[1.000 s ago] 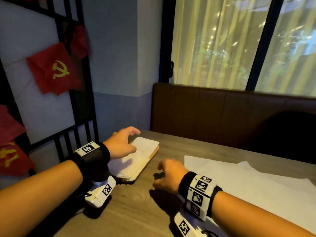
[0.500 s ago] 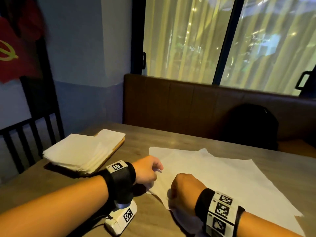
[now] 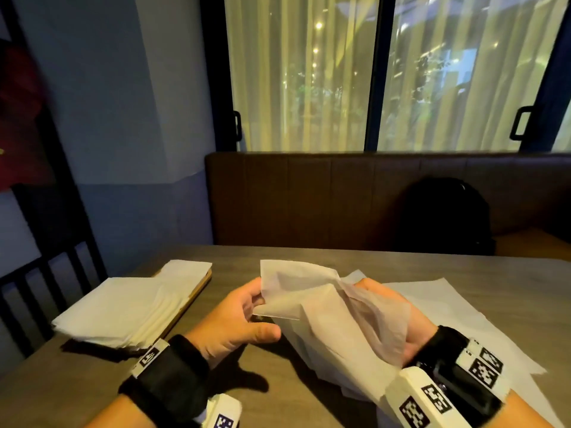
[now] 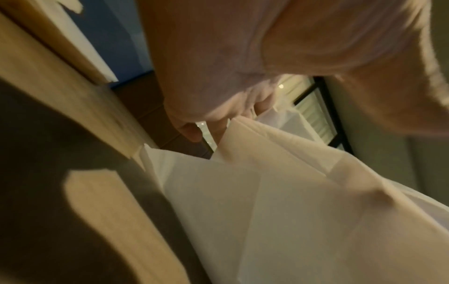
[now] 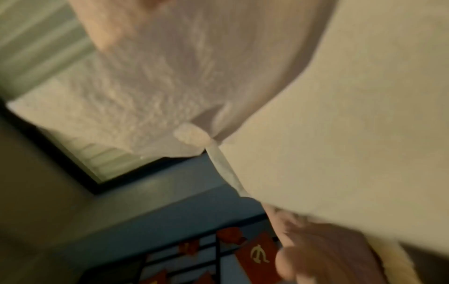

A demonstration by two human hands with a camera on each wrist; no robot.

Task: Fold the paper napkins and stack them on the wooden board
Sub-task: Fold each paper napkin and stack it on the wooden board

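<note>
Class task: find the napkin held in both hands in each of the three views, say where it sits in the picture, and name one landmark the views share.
Head: napkin at centre, lifted between left hand and right hand.
Left wrist: napkin fills lower right, below the fingers.
Right wrist: napkin fills upper right.
Shared landmark: the window.

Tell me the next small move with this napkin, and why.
Probably bring the two held edges together to crease it in half. Both the left hand and the right hand hold one napkin lifted off the table, still loose and unfolded, while folded ones already sit on the wooden board.
</note>
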